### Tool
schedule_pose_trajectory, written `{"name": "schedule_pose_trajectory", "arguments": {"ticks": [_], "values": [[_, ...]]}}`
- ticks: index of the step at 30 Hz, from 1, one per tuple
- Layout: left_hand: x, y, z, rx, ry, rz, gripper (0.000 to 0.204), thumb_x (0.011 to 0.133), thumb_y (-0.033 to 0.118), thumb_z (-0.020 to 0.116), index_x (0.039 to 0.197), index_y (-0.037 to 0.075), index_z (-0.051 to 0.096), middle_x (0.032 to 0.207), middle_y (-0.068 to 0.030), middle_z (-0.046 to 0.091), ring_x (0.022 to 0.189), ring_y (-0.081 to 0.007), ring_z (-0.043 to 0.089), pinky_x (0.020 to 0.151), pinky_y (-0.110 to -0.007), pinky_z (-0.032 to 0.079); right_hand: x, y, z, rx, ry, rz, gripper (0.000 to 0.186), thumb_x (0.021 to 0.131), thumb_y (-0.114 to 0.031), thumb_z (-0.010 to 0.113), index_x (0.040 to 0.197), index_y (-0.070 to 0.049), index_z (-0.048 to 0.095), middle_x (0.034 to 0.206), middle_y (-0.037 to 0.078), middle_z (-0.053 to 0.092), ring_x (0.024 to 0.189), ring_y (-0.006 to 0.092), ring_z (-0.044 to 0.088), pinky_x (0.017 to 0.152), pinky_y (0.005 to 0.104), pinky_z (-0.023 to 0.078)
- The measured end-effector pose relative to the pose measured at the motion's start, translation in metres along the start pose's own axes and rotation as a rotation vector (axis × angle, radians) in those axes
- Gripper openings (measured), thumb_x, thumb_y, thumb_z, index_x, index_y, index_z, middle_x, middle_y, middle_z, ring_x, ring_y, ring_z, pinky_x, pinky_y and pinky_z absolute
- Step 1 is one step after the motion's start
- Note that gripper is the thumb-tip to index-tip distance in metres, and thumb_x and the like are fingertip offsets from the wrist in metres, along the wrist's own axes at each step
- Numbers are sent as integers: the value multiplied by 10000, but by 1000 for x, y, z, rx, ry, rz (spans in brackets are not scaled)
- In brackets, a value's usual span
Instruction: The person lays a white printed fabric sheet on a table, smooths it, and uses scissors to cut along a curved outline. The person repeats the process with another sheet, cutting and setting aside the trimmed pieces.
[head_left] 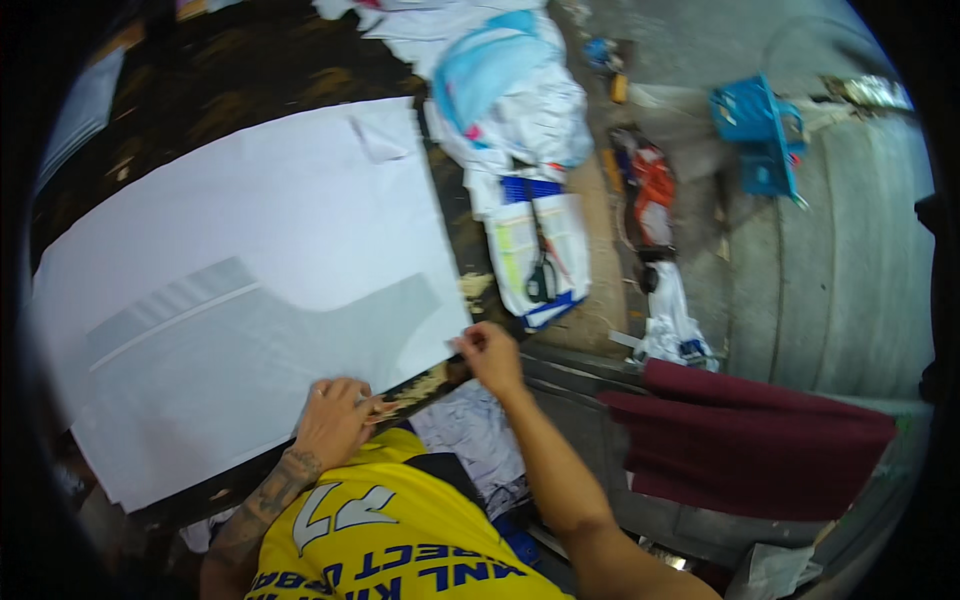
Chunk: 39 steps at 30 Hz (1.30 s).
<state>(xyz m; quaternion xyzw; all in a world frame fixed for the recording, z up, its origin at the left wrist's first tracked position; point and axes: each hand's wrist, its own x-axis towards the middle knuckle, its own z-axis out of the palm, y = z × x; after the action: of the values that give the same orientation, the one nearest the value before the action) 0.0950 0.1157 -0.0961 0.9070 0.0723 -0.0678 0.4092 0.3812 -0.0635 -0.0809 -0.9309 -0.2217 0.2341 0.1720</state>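
Observation:
A large white sheet (300, 210) lies across the dark, patterned table. It bears a pale grey shape (230, 350) like a garment panel, with a light stripe near its left side. My left hand (338, 415) is at the sheet's near edge, fingers bent together over it and thumb pointing right. At the near right corner, my right hand (487, 355) is closed in a pinch on the sheet's edge. A small part of the sheet's far right corner is creased or folded.
White and light-blue cloth (515, 90) is heaped beyond the right table edge. Scissors (541, 280) with dark handles lie on a white and blue packet below it. Farther right are a blue plastic basket (755, 125) and a maroon cloth (750, 440). Crumpled white fabric (470, 435) lies near my body.

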Motion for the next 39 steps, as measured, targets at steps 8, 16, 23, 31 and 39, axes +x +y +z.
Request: {"name": "schedule_pose_trajectory", "arguments": {"ticks": [8,16,23,31,39], "values": [[110,-34,-61,199,647,-400,472,903,202,798,1334,77,652,1232,-115,617,1194,-321,565,1012,-484,453,-3,14,9,377,-94,-51,322,917,-232,836,1074,-13,659,813,134,662,701,263,635,695,420,525],[158,-38,-59,299,824,-397,586,978,308,737,1500,98,573,1310,-165,603,1221,-351,561,1054,-498,451,14,20,-14,46,-153,-160,370,976,-364,758,923,2,736,832,218,734,779,419,711,717,488,544],[-151,-86,18,479,858,-1047,792,1051,434,636,1682,63,332,1743,-268,246,1639,-451,178,1293,-666,159,19,27,-21,129,-74,-365,290,967,-126,777,799,9,584,644,44,531,627,118,477,573,347,405],[-466,-198,5,-168,1409,-1566,557,1042,421,659,1384,-19,661,1340,-327,678,1283,-486,636,1092,-495,490,48,50,-23,47,-147,-266,320,959,-72,784,785,-62,516,659,9,565,547,94,569,468,271,480],[-393,-206,-59,439,1445,-1289,578,942,244,772,1458,50,597,1459,-219,584,1357,-429,544,1137,-527,441,53,59,-4,141,-208,-100,203,951,-122,790,896,15,650,699,49,637,561,117,599,471,306,475]]}}
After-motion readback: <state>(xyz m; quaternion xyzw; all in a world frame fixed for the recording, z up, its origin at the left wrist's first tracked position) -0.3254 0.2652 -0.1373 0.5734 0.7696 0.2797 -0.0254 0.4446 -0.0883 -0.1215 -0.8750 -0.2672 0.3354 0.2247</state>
